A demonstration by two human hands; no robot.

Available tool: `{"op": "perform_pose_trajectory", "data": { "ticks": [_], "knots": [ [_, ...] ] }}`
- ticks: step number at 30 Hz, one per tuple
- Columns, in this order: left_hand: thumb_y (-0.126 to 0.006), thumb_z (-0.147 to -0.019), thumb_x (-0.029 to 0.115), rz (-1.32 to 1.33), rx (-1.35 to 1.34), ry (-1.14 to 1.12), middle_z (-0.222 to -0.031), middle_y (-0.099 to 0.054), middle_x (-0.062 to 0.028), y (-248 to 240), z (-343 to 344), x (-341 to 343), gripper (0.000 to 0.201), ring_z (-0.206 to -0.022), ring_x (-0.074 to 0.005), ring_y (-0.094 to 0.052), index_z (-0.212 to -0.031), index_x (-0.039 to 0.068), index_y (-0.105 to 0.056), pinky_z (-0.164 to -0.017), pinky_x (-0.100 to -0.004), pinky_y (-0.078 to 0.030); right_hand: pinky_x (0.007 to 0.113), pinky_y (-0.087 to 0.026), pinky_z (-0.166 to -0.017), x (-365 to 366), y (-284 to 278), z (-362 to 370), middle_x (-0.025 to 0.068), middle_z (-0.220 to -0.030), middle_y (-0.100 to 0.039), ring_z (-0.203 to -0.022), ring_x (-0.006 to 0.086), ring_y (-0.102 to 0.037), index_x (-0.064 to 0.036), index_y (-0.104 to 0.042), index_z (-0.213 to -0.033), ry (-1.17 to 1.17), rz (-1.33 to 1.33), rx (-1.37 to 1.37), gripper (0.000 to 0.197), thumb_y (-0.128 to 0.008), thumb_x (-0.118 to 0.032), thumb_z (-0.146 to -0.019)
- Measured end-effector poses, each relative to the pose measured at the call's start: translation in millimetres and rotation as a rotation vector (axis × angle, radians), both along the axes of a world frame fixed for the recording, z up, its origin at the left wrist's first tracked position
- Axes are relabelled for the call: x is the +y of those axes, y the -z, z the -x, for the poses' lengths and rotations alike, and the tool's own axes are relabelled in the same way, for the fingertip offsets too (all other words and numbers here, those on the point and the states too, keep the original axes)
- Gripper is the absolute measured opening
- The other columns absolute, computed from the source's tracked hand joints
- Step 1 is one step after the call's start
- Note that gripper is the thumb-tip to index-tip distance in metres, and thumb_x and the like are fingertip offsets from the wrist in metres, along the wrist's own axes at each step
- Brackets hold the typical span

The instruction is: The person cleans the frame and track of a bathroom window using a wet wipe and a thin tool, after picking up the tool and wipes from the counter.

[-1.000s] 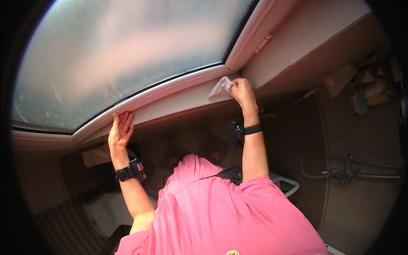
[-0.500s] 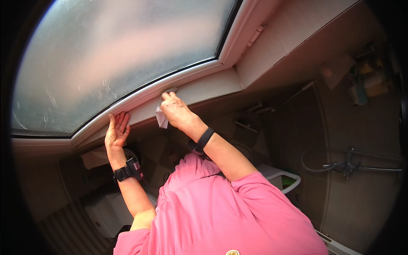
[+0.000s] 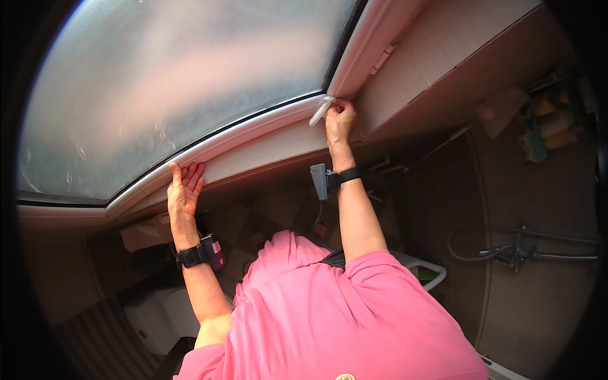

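My right hand [image 3: 341,120] is closed around a white wipe [image 3: 322,111] at the right corner of the window frame [image 3: 269,119]. The wipe's loose end sticks out to the left, against the lower frame. Farther left, my left hand [image 3: 185,189] rests at the ledge, palm turned up and fingers stretched out, holding nothing. Its fingertips touch the edge of the sill [image 3: 253,151] just below the frame. Frosted glass [image 3: 190,82] fills the window above both hands. Each wrist wears a dark band with a small device.
A hinge [image 3: 382,59] sits on the frame's right side, beside the tiled reveal. To the right, a shower mixer [image 3: 519,250] with a hose is on the wall, and bottles [image 3: 535,142] stand on a shelf. A white rail [image 3: 437,275] curves beside my right arm.
My right hand has slid rightward along the lower frame to the corner, carrying the wipe. The left hand has shifted slightly to the right along the sill edge.
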State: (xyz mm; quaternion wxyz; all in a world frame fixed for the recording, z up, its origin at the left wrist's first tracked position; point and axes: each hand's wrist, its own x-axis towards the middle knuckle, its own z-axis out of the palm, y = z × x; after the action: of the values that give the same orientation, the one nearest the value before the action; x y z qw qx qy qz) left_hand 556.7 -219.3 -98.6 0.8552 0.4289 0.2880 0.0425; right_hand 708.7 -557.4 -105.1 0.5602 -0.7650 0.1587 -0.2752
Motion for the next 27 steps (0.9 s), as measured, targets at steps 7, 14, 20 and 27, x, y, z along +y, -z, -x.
{"op": "perform_pose_trajectory", "data": {
  "ticks": [7,14,20,27],
  "knots": [
    [-0.067,-0.073,0.047,0.061,0.08,-0.009,-0.112,-0.057,-0.011,-1.5,0.9,1.0,0.051,-0.111,-0.0305,-0.052,-0.096,0.007,-0.045,-0.084,-0.0385,-0.045,0.036,-0.049,-0.064,51.6,-18.7,46.9,0.0144,-0.072,-0.063,-0.068,0.0266,-0.062,-0.0002,-0.06,-0.08,-0.496,0.044,0.144,0.015,-0.066,-0.012,-0.073],
    [-0.066,-0.073,0.047,0.127,0.022,-0.062,-0.114,-0.055,-0.0135,10.4,-0.7,4.8,0.053,-0.113,-0.0327,-0.05,-0.098,0.006,-0.043,-0.089,-0.0444,-0.043,0.034,-0.046,-0.062,3.5,-25.7,19.0,0.0105,-0.073,-0.061,-0.065,0.0217,-0.057,0.0001,-0.058,-0.081,0.038,0.002,-0.053,0.023,-0.07,-0.019,-0.074],
    [-0.065,-0.074,0.045,0.144,0.014,-0.083,-0.113,-0.054,-0.0161,5.9,-2.2,-0.7,0.055,-0.113,-0.0366,-0.048,-0.1,0.002,-0.042,-0.092,-0.0517,-0.04,0.034,-0.047,-0.061,22.2,-20.3,17.8,0.0133,-0.069,-0.062,-0.063,0.0242,-0.059,0.0007,-0.06,-0.074,-0.095,-0.075,0.114,0.028,-0.074,-0.023,-0.071],
    [-0.066,-0.073,0.045,0.157,-0.006,-0.073,-0.111,-0.055,-0.0163,5.2,-0.7,-0.8,0.057,-0.113,-0.0374,-0.049,-0.101,0.001,-0.042,-0.092,-0.0526,-0.04,0.03,-0.051,-0.056,19.4,-17.5,19.6,0.0104,-0.074,-0.06,-0.066,0.0172,-0.059,0.002,-0.058,-0.081,-0.049,0.027,0.086,0.033,-0.07,-0.028,-0.076]
  ]
}}
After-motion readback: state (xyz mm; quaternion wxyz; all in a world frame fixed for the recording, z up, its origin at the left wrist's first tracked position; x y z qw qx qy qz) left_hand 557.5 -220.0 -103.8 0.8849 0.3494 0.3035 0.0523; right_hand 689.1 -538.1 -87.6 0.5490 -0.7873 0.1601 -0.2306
